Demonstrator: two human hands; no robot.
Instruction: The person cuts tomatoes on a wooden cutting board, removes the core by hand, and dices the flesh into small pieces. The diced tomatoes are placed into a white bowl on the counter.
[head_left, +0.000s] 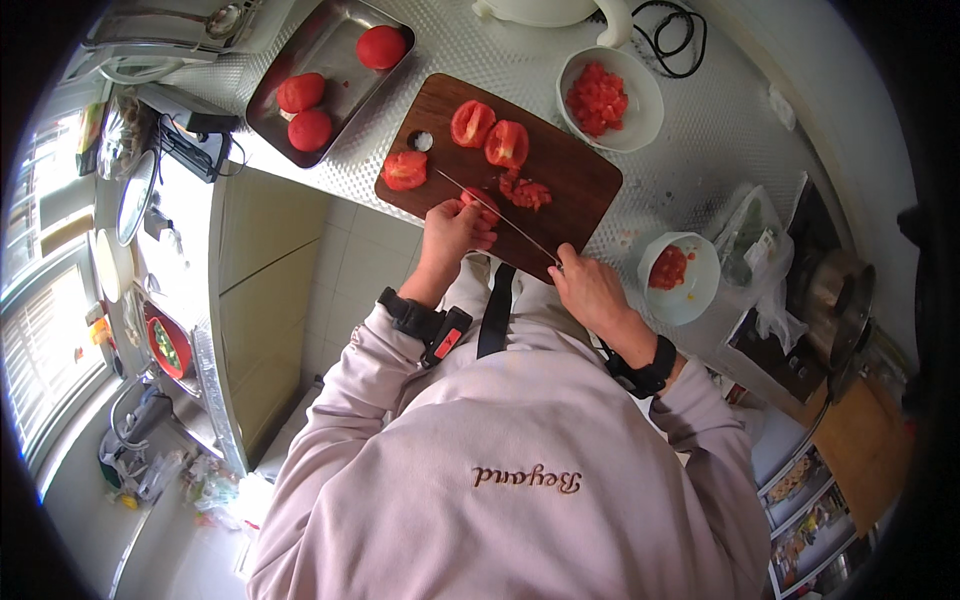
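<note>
My right hand (589, 289) is closed around the handle of a kitchen knife (517, 229), whose thin blade slants to the upper left across the wooden cutting board (577, 180). With its fingertips my left hand (454, 236) holds a tomato piece (482, 207) at the board's near edge, and the blade lies over this piece. Whether the blade has cut in, I cannot tell. Beyond it are two cut tomato halves (472, 124) with their cut faces up. Chopped tomato bits (529, 193) lie right of the piece. Another peeled tomato piece (405, 171) sits by the board's hole.
A metal tray (345, 112) at the upper left holds three peeled tomatoes (381, 47). One white bowl (637, 112) contains diced tomato; a second bowl (682, 296) contains tomato scraps. Further right are a plastic bag (754, 247) and a lidded pot (836, 307) on a stove.
</note>
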